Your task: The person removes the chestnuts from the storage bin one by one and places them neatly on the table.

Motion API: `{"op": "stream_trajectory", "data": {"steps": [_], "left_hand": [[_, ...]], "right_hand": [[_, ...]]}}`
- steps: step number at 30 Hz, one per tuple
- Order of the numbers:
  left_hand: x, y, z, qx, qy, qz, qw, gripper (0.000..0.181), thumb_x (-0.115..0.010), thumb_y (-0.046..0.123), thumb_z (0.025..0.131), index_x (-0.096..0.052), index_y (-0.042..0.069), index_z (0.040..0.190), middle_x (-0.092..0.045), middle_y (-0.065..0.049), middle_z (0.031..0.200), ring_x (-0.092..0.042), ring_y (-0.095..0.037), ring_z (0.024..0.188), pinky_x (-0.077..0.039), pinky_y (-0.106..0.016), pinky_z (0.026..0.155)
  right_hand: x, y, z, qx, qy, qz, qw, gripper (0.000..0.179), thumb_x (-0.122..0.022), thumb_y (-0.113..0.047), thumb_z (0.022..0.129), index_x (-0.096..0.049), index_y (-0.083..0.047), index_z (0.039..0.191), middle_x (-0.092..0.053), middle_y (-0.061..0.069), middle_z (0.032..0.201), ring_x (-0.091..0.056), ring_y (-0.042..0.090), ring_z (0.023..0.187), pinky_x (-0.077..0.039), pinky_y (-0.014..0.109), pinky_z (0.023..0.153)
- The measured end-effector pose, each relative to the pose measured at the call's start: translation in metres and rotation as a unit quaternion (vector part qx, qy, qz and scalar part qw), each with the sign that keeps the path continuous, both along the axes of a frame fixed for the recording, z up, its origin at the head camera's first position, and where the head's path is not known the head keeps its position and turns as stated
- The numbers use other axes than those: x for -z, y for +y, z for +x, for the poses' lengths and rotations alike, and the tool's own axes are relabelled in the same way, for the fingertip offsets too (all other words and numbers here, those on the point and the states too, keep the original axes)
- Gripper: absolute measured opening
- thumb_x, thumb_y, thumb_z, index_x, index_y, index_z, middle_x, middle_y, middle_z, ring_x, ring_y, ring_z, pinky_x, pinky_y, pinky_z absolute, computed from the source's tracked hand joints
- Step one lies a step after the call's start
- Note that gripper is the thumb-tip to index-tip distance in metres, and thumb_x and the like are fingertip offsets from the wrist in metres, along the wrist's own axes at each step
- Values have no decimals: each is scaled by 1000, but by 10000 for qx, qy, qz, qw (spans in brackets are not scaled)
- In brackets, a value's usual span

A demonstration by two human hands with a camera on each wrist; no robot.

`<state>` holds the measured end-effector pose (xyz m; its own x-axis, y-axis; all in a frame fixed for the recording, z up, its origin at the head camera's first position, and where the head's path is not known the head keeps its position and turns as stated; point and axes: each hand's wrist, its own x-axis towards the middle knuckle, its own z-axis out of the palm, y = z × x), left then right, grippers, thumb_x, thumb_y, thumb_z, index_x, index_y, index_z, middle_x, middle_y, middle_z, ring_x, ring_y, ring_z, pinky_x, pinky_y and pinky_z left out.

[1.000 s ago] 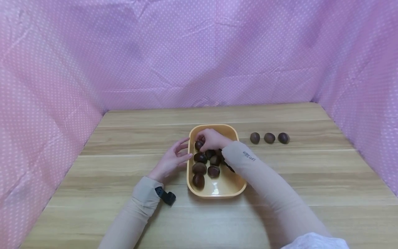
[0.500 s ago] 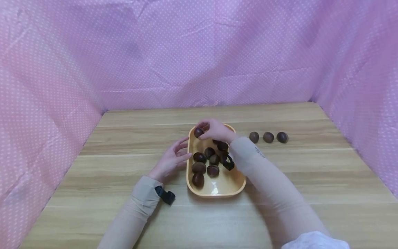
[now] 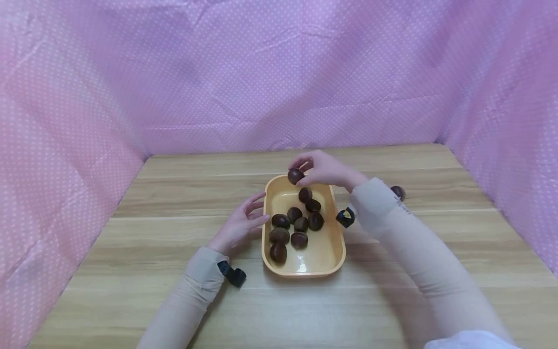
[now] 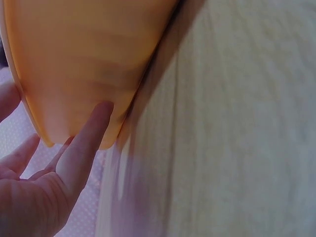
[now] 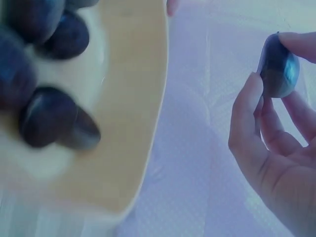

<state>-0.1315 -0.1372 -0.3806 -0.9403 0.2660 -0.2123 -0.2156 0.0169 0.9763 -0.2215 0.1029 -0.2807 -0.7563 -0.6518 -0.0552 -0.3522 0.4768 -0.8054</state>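
Because the held chestnut (image 3: pixel 295 176), by the far rim of the orange tray (image 3: pixel 322 257), looks smooth, we judge it wants a firm, even pinch. Our right hand (image 3: pixel 324 169) has thumb and fingers clamped on it; any move should clear the rim and the other chestnuts (image 3: pixel 279 236) inside. Our left hand (image 3: pixel 239 225), fingers spread apart, touches the tray's left wall, where we should press lightly. Further right, one more chestnut (image 3: pixel 398 192) shows on the table (image 3: pixel 174 194) past our sleeve (image 3: pixel 431 266).

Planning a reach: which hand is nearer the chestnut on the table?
Right. The right hand is left of that chestnut, by the far end of the tray; the left hand is farther off, at the tray's left side.
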Motion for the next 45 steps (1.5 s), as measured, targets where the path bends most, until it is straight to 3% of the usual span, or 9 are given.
{"op": "stream_trajectory", "data": {"steps": [6, 15, 22, 27, 31, 39, 45], "left_hand": [[0, -1, -1, -76, -32, -97, 9999, 71, -59, -1, 89, -26, 18, 149, -32, -18, 149, -42, -38, 131, -52, -43, 92], [-1, 1, -1, -67, -59, -214, 9997, 71, -60, 2, 89, -27, 19, 149, -33, -17, 149, -42, -37, 131, -53, -41, 91], [-1, 0, -1, -7, 39, -200, 9998, 71, -60, 1, 90, -26, 18, 149, -33, -19, 148, -43, -38, 130, -53, -42, 92], [-1, 1, 0, -41, 39, -266, 9996, 69, -60, 2, 90, -28, 19, 149, -34, -18, 147, -45, -37, 129, -53, -41, 90], [-1, 2, 0, -49, 12, -257, 9997, 70, -60, 1, 90, -27, 19, 149, -34, -18, 148, -44, -37, 130, -53, -41, 90], [0, 2, 1, -52, 31, -201, 9998, 69, -59, 1, 90, -27, 19, 149, -34, -18, 147, -44, -37, 129, -53, -41, 91], [0, 2, 1, -59, -39, -104, 9999, 69, -59, 1, 90, -27, 19, 149, -33, -17, 148, -43, -37, 130, -53, -41, 91]], "right_hand": [[7, 27, 5, 40, 215, 197, 9996, 42, -71, -2, 75, -61, -2, 116, -63, 16, 115, -56, 33, 113, -50, 43, 93], [39, 70, 16, 454, 655, -312, 9963, 43, -70, 5, 73, -59, 6, 115, -62, 20, 108, -58, 33, 104, -57, 34, 83], [54, 106, 22, 770, 1031, 159, 9916, 41, -73, 0, 74, -63, 1, 113, -65, 16, 104, -59, 28, 98, -53, 42, 86], [62, 131, 24, 875, 1117, 322, 9894, 43, -72, 2, 74, -60, 5, 116, -64, 21, 108, -60, 34, 99, -52, 45, 87], [64, 154, 26, 1191, 1138, 522, 9850, 46, -72, 2, 74, -58, 6, 118, -63, 25, 112, -59, 39, 102, -49, 49, 89], [56, 200, 23, 1799, 792, 871, 9766, 50, -71, -5, 80, -53, 5, 125, -57, 31, 121, -51, 45, 114, -39, 60, 96], [61, 236, 11, 2061, 833, 1174, 9679, 51, -69, -6, 81, -50, 9, 126, -53, 35, 122, -50, 50, 112, -44, 55, 91]]}}
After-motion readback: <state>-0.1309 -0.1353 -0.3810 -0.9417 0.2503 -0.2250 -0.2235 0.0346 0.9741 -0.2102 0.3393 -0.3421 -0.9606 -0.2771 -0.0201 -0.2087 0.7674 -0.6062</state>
